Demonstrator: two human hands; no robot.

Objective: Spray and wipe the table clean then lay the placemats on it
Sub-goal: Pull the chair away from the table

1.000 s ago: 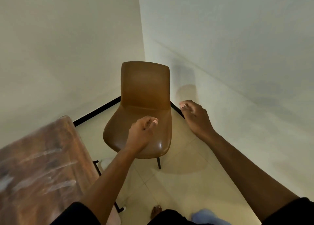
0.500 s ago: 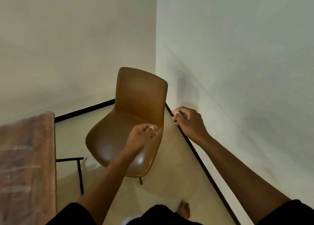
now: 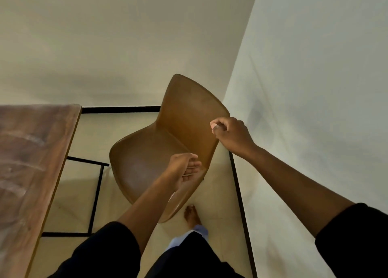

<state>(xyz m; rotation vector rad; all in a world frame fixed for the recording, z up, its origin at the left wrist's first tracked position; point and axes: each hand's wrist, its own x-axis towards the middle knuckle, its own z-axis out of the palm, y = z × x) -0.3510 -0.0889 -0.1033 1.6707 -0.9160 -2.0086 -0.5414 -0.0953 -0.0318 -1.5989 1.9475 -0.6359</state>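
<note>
R hand (image 3: 232, 133) curled at chair (image 3: 168, 151) back edge, grip unclear | L hand (image 3: 185, 169) open over seat | surface (image 3: 31, 151) left of chair

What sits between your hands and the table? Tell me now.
Nothing visible blocks the way. The left hand hovers over the brown chair; bare floor separates chair from table. The right hand is at the chair's backrest edge, farther from the table.
</note>
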